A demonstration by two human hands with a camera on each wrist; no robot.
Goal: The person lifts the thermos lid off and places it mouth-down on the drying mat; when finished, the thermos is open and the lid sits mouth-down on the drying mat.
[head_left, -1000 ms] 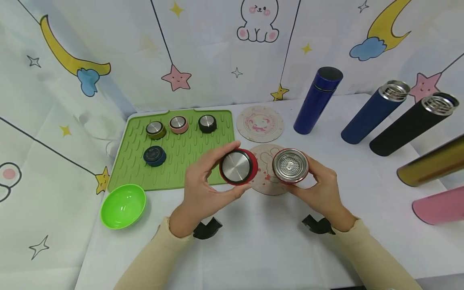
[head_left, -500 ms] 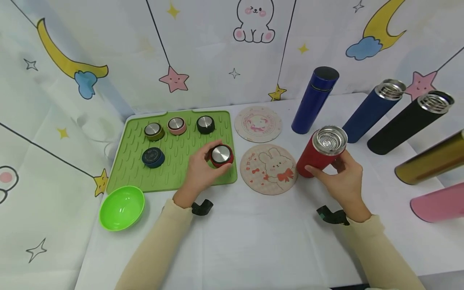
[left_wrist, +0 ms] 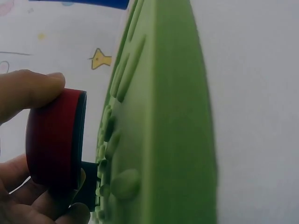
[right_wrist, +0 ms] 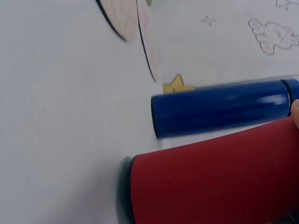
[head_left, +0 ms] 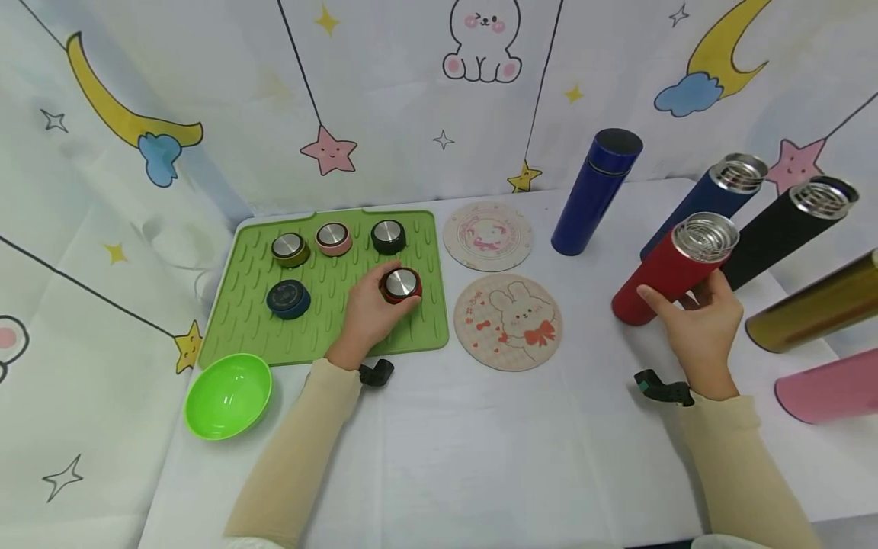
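Observation:
My left hand (head_left: 366, 313) pinches a red bottle lid (head_left: 401, 284) with a round steel top, over the right part of a green ridged mat (head_left: 343, 297). In the left wrist view the red lid (left_wrist: 53, 140) is held just off the mat's surface (left_wrist: 173, 130), thumb on one side and fingers on the other. At the right, my right hand (head_left: 706, 332) grips a red thermos bottle (head_left: 661, 278) that has no lid on its steel mouth. Its dark base shows in the right wrist view, where the red bottle (right_wrist: 219, 177) lies before a capped blue bottle (right_wrist: 219, 109).
Olive (head_left: 290, 250), pink (head_left: 334, 239), black (head_left: 388, 237) and blue (head_left: 288, 298) lids sit on the mat. Lidless navy (head_left: 686, 202), black (head_left: 771, 236), gold (head_left: 816, 305) and pink (head_left: 826, 387) bottles stand right. Two round coasters (head_left: 507, 322) and a green bowl (head_left: 229, 396) lie nearby.
My hands have moved apart from the middle. The left has carried the red lid left over the mat; the right has carried the red bottle right, towards the other bottles.

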